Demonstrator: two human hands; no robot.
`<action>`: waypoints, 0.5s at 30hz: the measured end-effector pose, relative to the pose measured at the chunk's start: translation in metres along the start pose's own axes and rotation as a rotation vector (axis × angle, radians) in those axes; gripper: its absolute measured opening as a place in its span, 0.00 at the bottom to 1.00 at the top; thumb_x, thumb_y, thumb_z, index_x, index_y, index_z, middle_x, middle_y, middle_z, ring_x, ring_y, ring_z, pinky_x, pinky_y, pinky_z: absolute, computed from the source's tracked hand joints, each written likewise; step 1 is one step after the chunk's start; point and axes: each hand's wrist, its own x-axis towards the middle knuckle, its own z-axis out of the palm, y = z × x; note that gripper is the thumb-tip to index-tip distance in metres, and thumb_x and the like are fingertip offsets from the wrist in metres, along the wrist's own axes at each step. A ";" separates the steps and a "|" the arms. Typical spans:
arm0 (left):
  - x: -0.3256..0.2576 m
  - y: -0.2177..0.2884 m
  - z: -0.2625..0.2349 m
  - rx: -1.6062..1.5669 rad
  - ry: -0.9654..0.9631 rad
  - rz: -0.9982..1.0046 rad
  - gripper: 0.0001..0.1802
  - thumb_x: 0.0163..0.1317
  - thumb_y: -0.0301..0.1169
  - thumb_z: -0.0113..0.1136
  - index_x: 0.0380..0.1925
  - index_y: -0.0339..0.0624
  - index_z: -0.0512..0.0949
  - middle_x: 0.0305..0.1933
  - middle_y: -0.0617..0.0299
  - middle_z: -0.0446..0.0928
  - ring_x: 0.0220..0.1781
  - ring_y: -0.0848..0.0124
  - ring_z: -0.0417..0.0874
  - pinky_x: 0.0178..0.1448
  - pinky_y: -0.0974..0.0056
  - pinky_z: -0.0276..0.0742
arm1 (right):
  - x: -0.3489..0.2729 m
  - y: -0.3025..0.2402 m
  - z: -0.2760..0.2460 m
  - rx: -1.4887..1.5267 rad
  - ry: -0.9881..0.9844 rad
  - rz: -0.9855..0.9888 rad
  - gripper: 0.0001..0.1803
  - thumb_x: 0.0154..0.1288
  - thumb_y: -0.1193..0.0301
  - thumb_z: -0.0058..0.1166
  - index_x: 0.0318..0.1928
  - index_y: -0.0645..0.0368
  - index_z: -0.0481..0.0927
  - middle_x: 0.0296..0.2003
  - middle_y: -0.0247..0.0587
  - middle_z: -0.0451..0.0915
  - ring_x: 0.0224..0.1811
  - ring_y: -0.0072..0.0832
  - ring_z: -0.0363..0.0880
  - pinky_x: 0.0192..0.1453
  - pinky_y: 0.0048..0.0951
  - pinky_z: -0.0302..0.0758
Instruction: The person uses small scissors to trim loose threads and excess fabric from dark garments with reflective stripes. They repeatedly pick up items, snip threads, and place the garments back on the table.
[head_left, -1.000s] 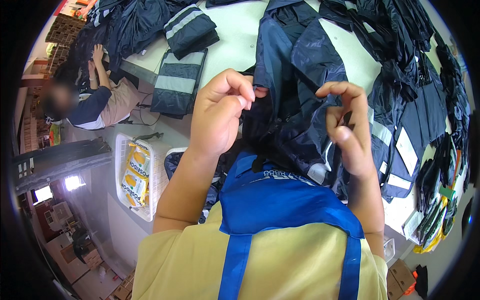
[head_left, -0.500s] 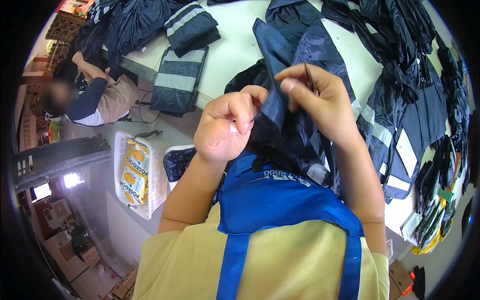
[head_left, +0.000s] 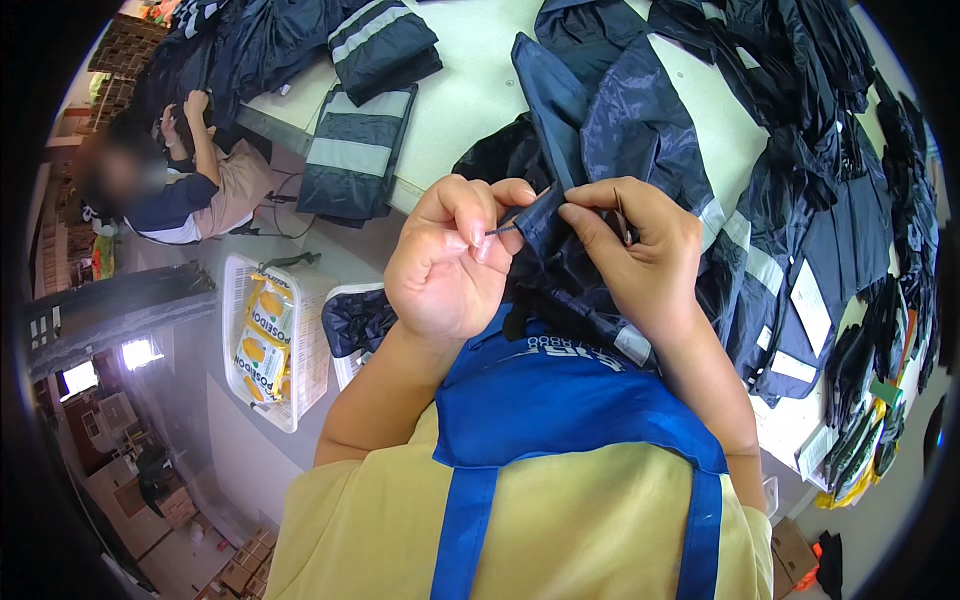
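Observation:
My left hand (head_left: 449, 255) is closed, thumb and fingertips pinching a narrow dark edge of a thin, shiny navy garment (head_left: 645, 120). Close beside it, my right hand (head_left: 637, 240) pinches the same garment between thumb and forefinger. A slim dark metal tool (head_left: 619, 203) is tucked in the right hand's fingers; its kind is mostly hidden. From my hands the cloth spreads over the pale table (head_left: 480, 70) and hangs down in front of my blue apron (head_left: 570, 400).
Folded navy garments with grey stripes (head_left: 352, 152) lie at the table's left edge. More dark garments (head_left: 830, 210) are heaped on the right. A white basket (head_left: 290, 340) with yellow packets stands at left. Another person (head_left: 190, 190) sits farther left.
My right hand has come down and taken the garment's edge beside my left hand. My left hand has turned, showing more palm. The other person's hands have moved.

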 end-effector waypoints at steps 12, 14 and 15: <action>0.000 0.003 -0.006 -0.208 0.025 -0.062 0.03 0.54 0.27 0.46 0.25 0.41 0.67 0.23 0.60 0.66 0.52 0.61 0.64 0.64 0.60 0.66 | -0.008 0.017 -0.005 0.200 0.035 0.174 0.07 0.55 0.74 0.62 0.33 0.63 0.78 0.22 0.31 0.75 0.21 0.14 0.66 0.26 0.17 0.65; -0.001 0.002 -0.003 -0.201 0.033 -0.066 0.03 0.55 0.27 0.46 0.25 0.40 0.67 0.24 0.59 0.66 0.53 0.60 0.64 0.63 0.60 0.69 | -0.008 0.005 -0.006 0.128 -0.039 0.061 0.10 0.52 0.73 0.66 0.33 0.63 0.79 0.23 0.33 0.76 0.21 0.16 0.66 0.26 0.19 0.65; -0.002 0.001 -0.001 -0.192 0.045 -0.075 0.03 0.55 0.27 0.46 0.25 0.40 0.68 0.24 0.59 0.66 0.54 0.59 0.64 0.62 0.60 0.70 | -0.008 0.003 -0.003 0.066 -0.068 0.045 0.14 0.47 0.72 0.70 0.35 0.62 0.80 0.23 0.37 0.77 0.21 0.19 0.68 0.25 0.21 0.66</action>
